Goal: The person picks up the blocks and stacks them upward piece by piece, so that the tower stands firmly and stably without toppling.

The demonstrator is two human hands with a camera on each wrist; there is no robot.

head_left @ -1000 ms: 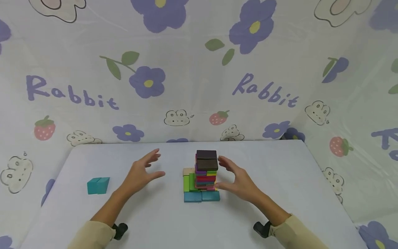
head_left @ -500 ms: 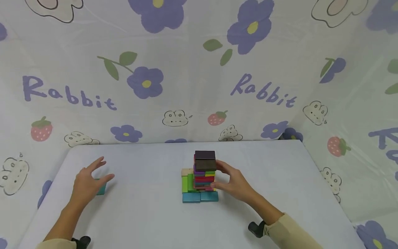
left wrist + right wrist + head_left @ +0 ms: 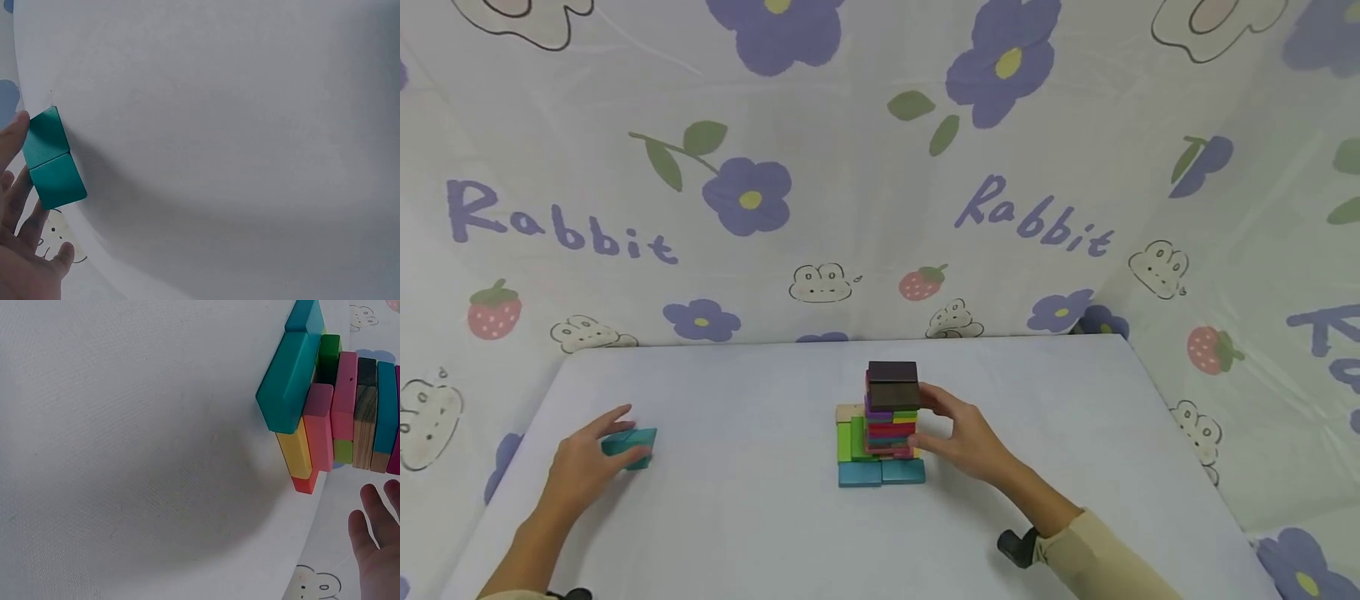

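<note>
Two teal blocks [image 3: 638, 460] stand side by side near the table's left edge, and my left hand [image 3: 576, 467] holds them, thumb at the front and fingers behind. The left wrist view shows the same teal blocks [image 3: 57, 172] with the thumb over one edge. My right hand [image 3: 966, 437] is at the right side of a multicoloured tower of wooden blocks [image 3: 892, 433], thumb near its front corner, fingertips partly hidden behind it. Seen from the right wrist, that hand [image 3: 381, 556] has its straight fingers spread just beside the stacked blocks [image 3: 344, 400].
Blue blocks [image 3: 860, 475] lie flat along the tower's front, with green blocks [image 3: 852, 440] at its left. Two dark blocks [image 3: 892, 385] top the tower. The white table [image 3: 745, 500] ends at a patterned curtain [image 3: 850, 183] behind.
My left hand has swung left from mid-table and come down around the teal blocks. My right hand has shifted slightly closer to the tower and stays there.
</note>
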